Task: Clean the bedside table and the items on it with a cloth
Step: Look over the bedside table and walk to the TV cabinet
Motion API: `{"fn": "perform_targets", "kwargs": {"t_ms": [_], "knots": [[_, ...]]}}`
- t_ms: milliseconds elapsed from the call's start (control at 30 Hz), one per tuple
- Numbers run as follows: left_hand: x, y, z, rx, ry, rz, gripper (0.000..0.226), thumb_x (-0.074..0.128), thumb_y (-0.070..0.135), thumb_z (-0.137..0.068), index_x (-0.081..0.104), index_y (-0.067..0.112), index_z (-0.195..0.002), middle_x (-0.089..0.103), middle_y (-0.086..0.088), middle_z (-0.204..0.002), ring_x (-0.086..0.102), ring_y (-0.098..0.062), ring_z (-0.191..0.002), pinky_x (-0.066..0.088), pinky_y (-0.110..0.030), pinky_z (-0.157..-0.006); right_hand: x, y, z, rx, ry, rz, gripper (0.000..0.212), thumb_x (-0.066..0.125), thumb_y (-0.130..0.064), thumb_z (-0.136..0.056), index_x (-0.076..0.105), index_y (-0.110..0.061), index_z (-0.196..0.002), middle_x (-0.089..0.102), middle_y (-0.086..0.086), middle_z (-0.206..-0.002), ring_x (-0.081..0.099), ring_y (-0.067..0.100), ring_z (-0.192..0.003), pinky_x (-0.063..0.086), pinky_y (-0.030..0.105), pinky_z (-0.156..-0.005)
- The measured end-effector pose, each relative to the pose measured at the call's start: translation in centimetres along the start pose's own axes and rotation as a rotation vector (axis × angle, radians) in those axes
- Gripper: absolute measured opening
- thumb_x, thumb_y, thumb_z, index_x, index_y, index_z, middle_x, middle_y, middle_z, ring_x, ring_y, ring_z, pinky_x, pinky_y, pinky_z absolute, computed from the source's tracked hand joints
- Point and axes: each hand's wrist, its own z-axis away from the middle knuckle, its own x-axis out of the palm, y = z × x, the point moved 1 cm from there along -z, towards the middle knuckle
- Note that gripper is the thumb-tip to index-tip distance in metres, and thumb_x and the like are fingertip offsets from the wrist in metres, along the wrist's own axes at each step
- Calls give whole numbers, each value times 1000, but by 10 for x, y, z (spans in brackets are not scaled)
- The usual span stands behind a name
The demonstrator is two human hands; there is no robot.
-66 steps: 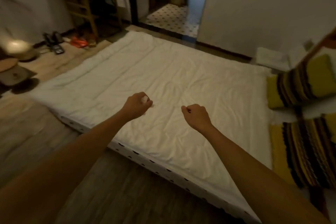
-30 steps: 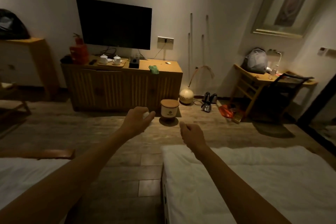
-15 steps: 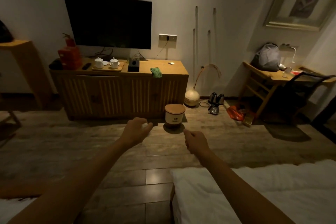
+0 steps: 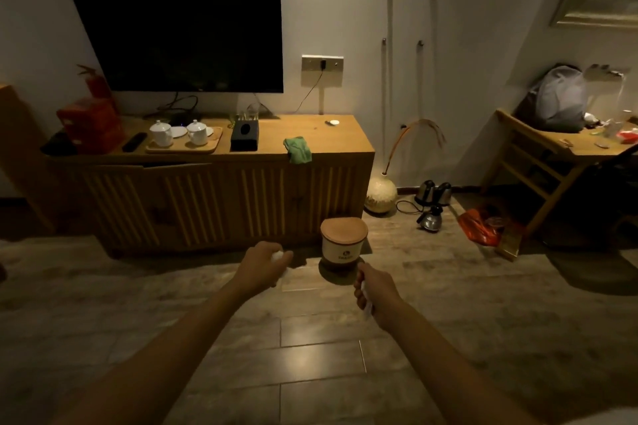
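A green cloth (image 4: 297, 149) lies crumpled on the front edge of the wooden TV cabinet (image 4: 345, 141), one corner hanging over. Both my arms reach forward above the floor, well short of the cabinet. My left hand (image 4: 262, 264) is curled round a small white wad (image 4: 278, 256). My right hand (image 4: 376, 286) is curled too, with a thin white scrap (image 4: 368, 308) showing under its fingers. No bedside table is in view.
A lidded bin (image 4: 343, 242) stands on the floor just beyond my hands. The cabinet carries a tea tray (image 4: 183, 146), a black tissue box (image 4: 244, 137) and red boxes (image 4: 91, 124), under a TV (image 4: 179, 28). Kettles (image 4: 431, 203), a vase (image 4: 380, 195) and a desk (image 4: 552, 145) are to the right.
The view swung from the bed to the TV cabinet and moved closer; the bed edge has left the frame. Both hands stay curled and held out in front.
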Motion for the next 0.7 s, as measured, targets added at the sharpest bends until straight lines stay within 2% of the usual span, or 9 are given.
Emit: {"fn": "perform_targets", "kwargs": {"t_ms": [167,333,600,700], "knots": [[19,-1,-93,-45,-73,57,26,57,28,-100,67,7,-88,62,-3,-69,58,-10,-54,39,-11,-39,10,-47,-81,64,40,10,27,48,-26,-102,54,-11,-80,49,6,-64,42,15,-53,34,25,-43],[54,-17,-198,-97,-122,86,27,56,29,-100,67,7,-89,62,-5,-69,60,-13,-56,42,-16,-42,20,-73,-173,133,56,-8,27,49,-28,-101,56,-12,-80,52,6,-67,44,15,-54,37,23,-43],[108,-83,-382,-283,-203,168,30,59,29,-97,66,6,-78,62,-7,-62,58,-15,-50,46,-23,-43,37,-117,-350,231,148,-37,31,48,-25,-101,51,-13,-72,47,5,-60,41,16,-47,34,24,-43],[112,-100,-451,-373,-191,154,30,59,25,-96,63,11,-70,60,-4,-56,56,-14,-46,43,-20,-42,53,-138,-409,290,182,-24,33,45,-23,-101,47,-13,-70,44,6,-60,38,17,-46,31,25,-43]]}}
